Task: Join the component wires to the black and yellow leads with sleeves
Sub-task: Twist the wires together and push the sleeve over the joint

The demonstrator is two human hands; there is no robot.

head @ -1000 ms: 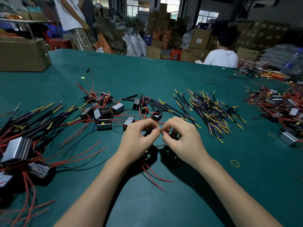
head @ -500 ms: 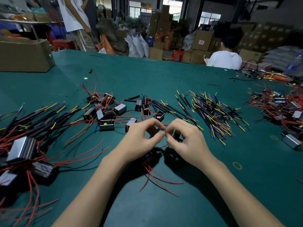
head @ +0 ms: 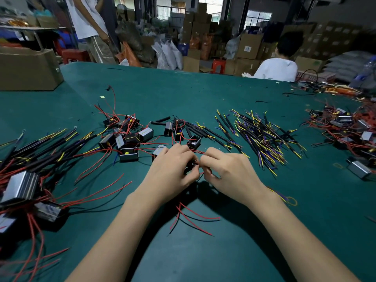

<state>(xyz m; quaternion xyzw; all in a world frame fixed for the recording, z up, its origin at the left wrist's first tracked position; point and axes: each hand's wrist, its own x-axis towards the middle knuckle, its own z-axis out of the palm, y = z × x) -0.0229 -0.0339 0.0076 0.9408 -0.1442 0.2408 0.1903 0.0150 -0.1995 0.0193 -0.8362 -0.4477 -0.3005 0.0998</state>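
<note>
Left hand (head: 171, 171) and right hand (head: 230, 171) met fingertip to fingertip over the near desk (head: 203, 94), each pinching component wires (head: 195, 217). Joint itself hidden, probably mid-twist. I judged: keep strands aligned, twist tight before sleeving. Leads (head: 260, 137) lay far right.

Your hands (head: 203, 171) meet mid-table (head: 203, 92) | components (head: 130, 137) left of them | leads (head: 262, 137) right | box (head: 26, 68) far-left corner

Wire joint concealed between the fingertips of left hand (head: 171, 171) and right hand (head: 234, 174); left component pile (head: 22, 186) cropped by frame edge
</note>
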